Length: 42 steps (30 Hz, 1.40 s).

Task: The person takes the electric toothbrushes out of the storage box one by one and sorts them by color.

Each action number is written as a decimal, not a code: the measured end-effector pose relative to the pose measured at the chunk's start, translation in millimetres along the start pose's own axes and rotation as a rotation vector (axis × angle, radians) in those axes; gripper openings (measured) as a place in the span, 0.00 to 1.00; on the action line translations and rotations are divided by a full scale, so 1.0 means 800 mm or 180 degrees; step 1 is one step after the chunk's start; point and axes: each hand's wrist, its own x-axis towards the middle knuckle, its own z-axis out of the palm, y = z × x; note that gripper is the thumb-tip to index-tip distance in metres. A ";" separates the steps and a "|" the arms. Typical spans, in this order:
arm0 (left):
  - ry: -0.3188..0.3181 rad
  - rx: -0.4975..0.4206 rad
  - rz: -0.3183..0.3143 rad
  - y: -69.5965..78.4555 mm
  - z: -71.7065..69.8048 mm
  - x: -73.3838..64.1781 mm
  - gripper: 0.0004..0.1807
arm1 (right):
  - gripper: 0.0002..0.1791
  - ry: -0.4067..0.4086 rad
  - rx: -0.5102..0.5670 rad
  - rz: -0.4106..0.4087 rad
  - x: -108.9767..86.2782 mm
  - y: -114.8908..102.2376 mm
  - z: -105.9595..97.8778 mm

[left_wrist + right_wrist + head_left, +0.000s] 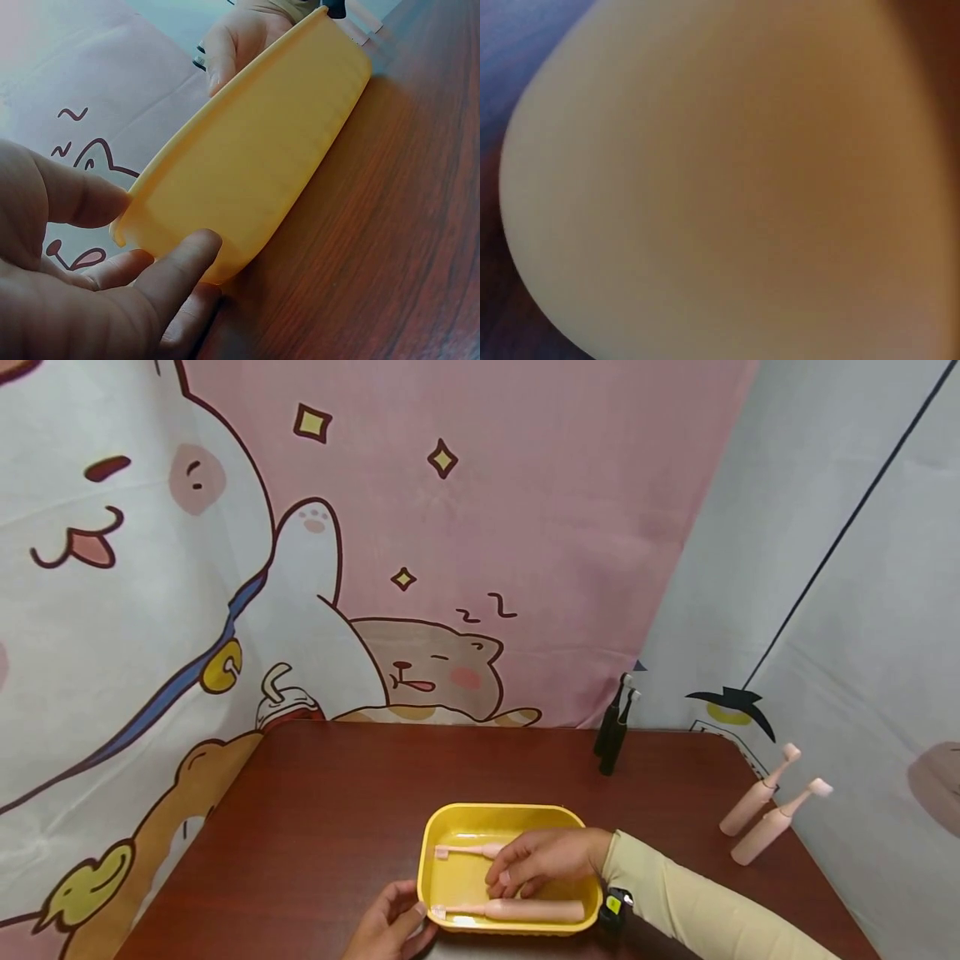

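Note:
A yellow plastic tray point(501, 810) sits near the table's front edge. My left hand point(392, 925) grips its near left corner, fingers and thumb against the rim and outer wall; the left wrist view shows the fingertips point(201, 244) on the wall. Two pink electric toothbrushes lie inside, heads to the left: a far one point(468, 850), its handle hidden beneath my right hand, and a near one point(534, 909) along the front wall. Over the tray, between them, my right hand point(543, 860) has loosely bent fingers. A blurred yellowish surface point(720, 180) fills the right wrist view.
Two black electric toothbrushes point(614, 743) stand upright at the table's back edge. Two more pink ones point(763, 835) stand at the right side. Behind the dark red-brown table point(337, 810) hangs a cartoon-printed cloth point(570, 527).

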 end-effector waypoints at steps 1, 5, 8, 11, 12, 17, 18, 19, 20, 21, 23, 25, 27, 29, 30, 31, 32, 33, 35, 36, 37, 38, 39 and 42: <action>0.0006 -0.0001 -0.0002 0.000 0.000 0.000 0.29 | 0.20 -0.0013 0.0004 0.0009 0.000 0.000 0.001; 0.0020 -0.0005 0.0004 0.000 0.001 0.001 0.28 | 0.20 0.0012 0.0044 0.0029 0.001 0.001 0.003; 0.0021 0.0001 0.0012 0.000 0.001 0.001 0.29 | 0.20 0.0023 0.0079 0.0011 0.001 0.002 0.004; 0.0022 0.0027 0.0018 0.000 0.001 0.001 0.29 | 0.21 0.0010 0.0104 -0.0001 0.002 0.002 0.006; 0.0029 0.0038 0.0017 -0.001 0.001 0.001 0.29 | 0.21 0.0003 0.0115 -0.0002 0.002 0.003 0.006; 0.0066 0.0088 0.0019 -0.003 -0.001 0.001 0.30 | 0.22 -0.0044 0.0231 0.0020 0.006 0.005 0.005; 0.0073 0.0082 0.0016 -0.003 -0.002 0.001 0.30 | 0.22 -0.0051 0.0261 0.0023 0.007 0.006 0.004; 0.0074 0.0073 0.0020 -0.003 -0.002 0.001 0.30 | 0.22 -0.0051 0.0289 0.0027 0.008 0.007 0.004; 0.0069 0.0067 0.0032 -0.003 -0.003 0.001 0.31 | 0.22 -0.0056 0.0314 0.0034 0.009 0.008 0.004; 0.0063 0.0064 0.0046 -0.003 -0.003 0.001 0.31 | 0.22 -0.0066 0.0316 0.0033 0.009 0.009 0.004; 0.0058 0.0039 0.0065 -0.003 -0.003 0.001 0.32 | 0.22 -0.0095 0.0310 0.0046 0.011 0.011 0.004; 0.0040 0.0025 0.0070 -0.003 -0.003 0.001 0.32 | 0.21 -0.0126 0.0274 0.0068 0.012 0.012 0.004; 0.0027 0.0027 0.0074 -0.003 -0.003 0.002 0.32 | 0.20 -0.0172 0.0229 0.0069 0.011 0.013 0.004; 0.0026 0.0027 0.0064 -0.003 -0.002 0.002 0.32 | 0.20 -0.0199 0.0135 0.0071 0.010 0.013 0.005; 0.0029 0.0035 0.0061 -0.003 -0.002 0.002 0.32 | 0.20 -0.0208 0.0077 0.0067 0.009 0.013 0.005; 0.0038 0.0038 0.0060 -0.003 -0.001 0.001 0.32 | 0.19 -0.0215 0.0022 0.0052 0.009 0.013 0.005; 0.0050 0.0044 0.0058 -0.003 -0.001 0.002 0.32 | 0.19 -0.0226 -0.0017 0.0046 0.008 0.013 0.005; 0.0061 0.0051 0.0050 -0.002 -0.001 0.002 0.32 | 0.19 -0.0237 -0.0056 0.0043 0.008 0.013 0.005; 0.0072 0.0061 0.0037 -0.002 0.000 0.002 0.31 | 0.18 -0.0265 -0.0119 0.0043 0.009 0.013 0.005; 0.0069 0.0065 0.0032 -0.002 0.000 0.002 0.31 | 0.18 -0.0290 -0.0110 0.0045 0.009 0.013 0.006; 0.0067 0.0066 0.0025 -0.002 0.000 0.003 0.31 | 0.18 -0.0313 -0.0101 0.0041 0.009 0.013 0.006; 0.0063 0.0071 0.0019 -0.002 0.000 0.003 0.31 | 0.17 -0.0334 -0.0098 0.0035 0.009 0.013 0.006; 0.0056 0.0066 0.0017 -0.002 -0.001 0.003 0.31 | 0.17 -0.0350 -0.0107 0.0021 0.009 0.013 0.006; 0.0037 0.0044 0.0022 -0.003 -0.001 0.003 0.31 | 0.16 -0.0406 -0.0132 -0.0011 0.009 0.014 0.006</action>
